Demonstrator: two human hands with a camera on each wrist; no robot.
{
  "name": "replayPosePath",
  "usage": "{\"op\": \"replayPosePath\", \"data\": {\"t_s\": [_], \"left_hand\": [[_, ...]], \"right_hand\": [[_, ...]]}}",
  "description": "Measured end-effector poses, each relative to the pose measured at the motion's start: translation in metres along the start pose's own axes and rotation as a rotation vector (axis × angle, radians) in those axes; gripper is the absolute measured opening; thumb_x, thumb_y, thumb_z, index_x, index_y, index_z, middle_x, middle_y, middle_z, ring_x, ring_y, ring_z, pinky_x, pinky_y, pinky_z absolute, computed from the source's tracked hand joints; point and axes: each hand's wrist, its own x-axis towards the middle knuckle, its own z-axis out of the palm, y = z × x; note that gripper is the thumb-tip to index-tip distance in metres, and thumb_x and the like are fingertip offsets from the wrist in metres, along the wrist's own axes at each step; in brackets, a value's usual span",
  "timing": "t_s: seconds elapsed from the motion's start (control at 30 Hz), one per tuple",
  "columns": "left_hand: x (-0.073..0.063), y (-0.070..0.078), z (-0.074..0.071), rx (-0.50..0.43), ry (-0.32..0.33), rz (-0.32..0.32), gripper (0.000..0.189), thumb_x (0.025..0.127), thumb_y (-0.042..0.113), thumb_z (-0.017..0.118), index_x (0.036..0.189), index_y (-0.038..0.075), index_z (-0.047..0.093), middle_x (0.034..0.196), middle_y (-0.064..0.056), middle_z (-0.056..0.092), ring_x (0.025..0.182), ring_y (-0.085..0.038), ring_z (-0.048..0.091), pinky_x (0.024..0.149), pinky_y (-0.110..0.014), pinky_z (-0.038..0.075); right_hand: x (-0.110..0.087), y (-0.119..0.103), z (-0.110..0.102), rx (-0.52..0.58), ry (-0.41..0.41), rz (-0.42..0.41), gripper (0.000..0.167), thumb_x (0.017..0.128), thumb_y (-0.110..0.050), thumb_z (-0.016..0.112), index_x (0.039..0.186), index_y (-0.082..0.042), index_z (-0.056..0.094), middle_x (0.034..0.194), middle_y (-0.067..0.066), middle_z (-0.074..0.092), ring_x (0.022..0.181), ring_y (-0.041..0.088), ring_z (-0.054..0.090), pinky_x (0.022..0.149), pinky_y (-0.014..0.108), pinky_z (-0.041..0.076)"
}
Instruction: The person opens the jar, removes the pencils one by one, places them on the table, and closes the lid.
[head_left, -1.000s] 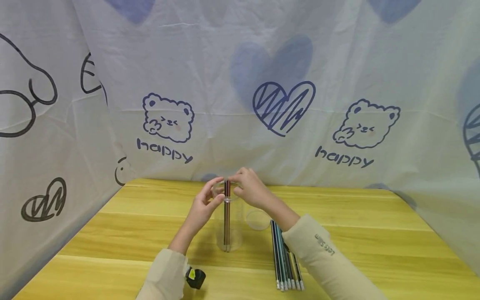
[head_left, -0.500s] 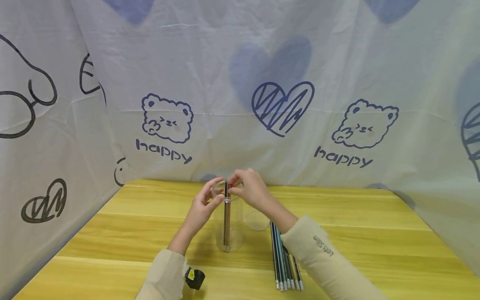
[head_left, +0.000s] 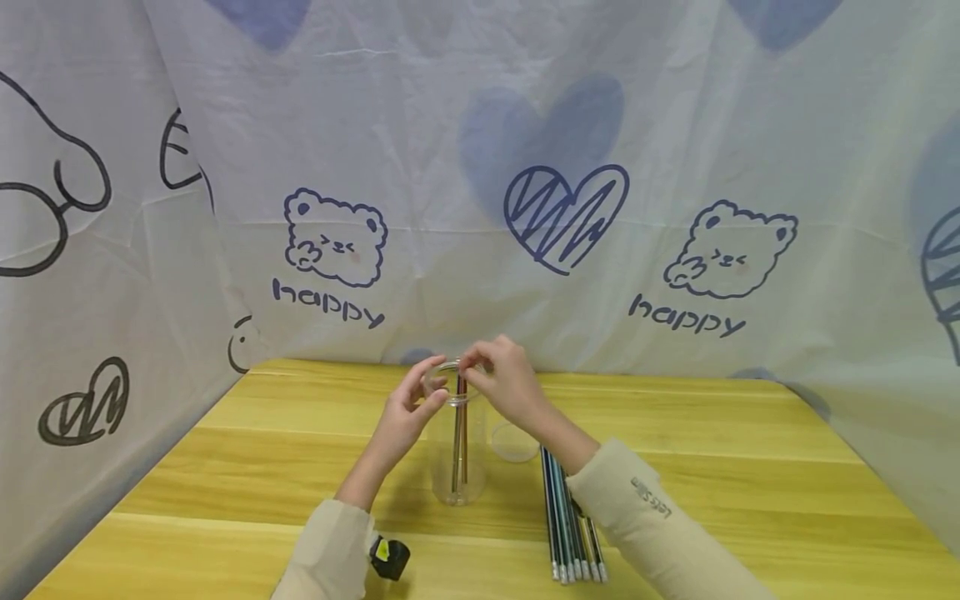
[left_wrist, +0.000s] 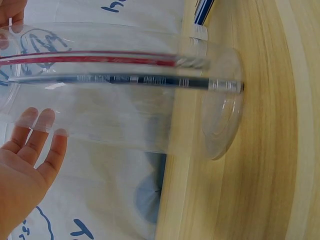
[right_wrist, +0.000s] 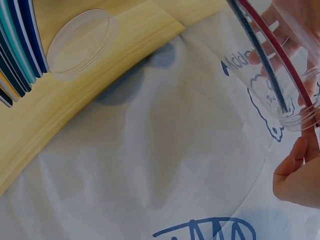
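Note:
A tall clear plastic jar (head_left: pixel 442 471) stands upright on the table. My left hand (head_left: pixel 403 414) holds it by the mouth, thumb in front and fingers behind the rim. Inside are a red pencil (left_wrist: pixel 115 59) and a dark pencil (left_wrist: pixel 145 80). With thumb and fingertips, my right hand (head_left: pixel 510 379) pinches the red pencil's upper end at the jar's opening. In the left wrist view the red pencil's lower end hangs above the jar's base, while the dark pencil reaches down to it and leans inside. The right wrist view shows both pencils passing the threaded neck (right_wrist: pixel 300 120).
Right of the jar, a round clear lid (head_left: pixel 515 442) lies flat on the wooden table (head_left: pixel 712 467). Several pencils (head_left: pixel 564 517) lie side by side near the right forearm, white ends toward me. A small black block (head_left: pixel 389 557) sits by the left cuff. A printed cloth (head_left: pixel 450 250) hangs behind.
The red pencil has been raised off the jar's bottom and moved right, apart from the dark one, which now tilts. My right hand shifted slightly; my left hand stays on the jar.

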Motion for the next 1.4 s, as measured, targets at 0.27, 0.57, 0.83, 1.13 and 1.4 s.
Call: {"op": "replayPosePath", "data": {"t_s": [0.27,0.57,0.83,1.13,1.4], "left_hand": [[0.000,0.000,0.000,0.008,0.010,-0.005,0.048,0.089,0.014,0.053,0.134,0.007,0.037,0.118,-0.026,0.051,0.113,-0.038,0.044,0.089,-0.047,0.040],[0.000,0.000,0.001,0.012,0.011,-0.011,0.047,0.088,0.010,0.052,0.133,0.010,0.038,0.115,-0.023,0.052,0.113,-0.034,0.045,0.090,-0.046,0.040],[0.000,-0.002,0.000,0.019,0.018,-0.011,0.046,0.088,0.009,0.052,0.133,0.011,0.039,0.115,-0.023,0.053,0.111,-0.033,0.047,0.089,-0.046,0.040],[0.000,-0.002,0.000,0.008,0.009,-0.014,0.047,0.089,0.009,0.052,0.133,0.010,0.038,0.116,-0.026,0.051,0.113,-0.039,0.043,0.090,-0.047,0.039],[0.000,-0.002,0.001,0.011,0.012,-0.014,0.046,0.089,0.009,0.052,0.133,0.012,0.039,0.115,-0.024,0.052,0.112,-0.037,0.045,0.090,-0.047,0.039]], "right_hand": [[0.003,0.003,-0.006,0.076,0.206,-0.070,0.004,0.076,0.004,0.065,0.079,0.000,0.065,0.077,0.008,0.064,0.072,0.020,0.055,0.063,0.026,0.044],[0.006,0.004,-0.020,0.190,0.385,-0.122,0.011,0.078,0.005,0.063,0.090,0.006,0.064,0.087,0.015,0.063,0.066,0.023,0.061,0.058,0.026,0.051],[0.007,0.003,-0.028,0.309,0.453,-0.100,0.034,0.074,0.012,0.063,0.108,0.010,0.056,0.102,0.020,0.053,0.066,0.029,0.061,0.056,0.025,0.052],[0.013,-0.001,-0.039,0.380,0.539,-0.142,0.043,0.075,0.018,0.057,0.117,0.011,0.050,0.109,0.019,0.048,0.065,0.032,0.058,0.051,0.026,0.051],[0.018,-0.003,-0.061,0.455,0.609,-0.086,0.033,0.079,0.015,0.056,0.111,0.012,0.050,0.100,0.016,0.054,0.069,0.018,0.061,0.054,0.028,0.052]]}}
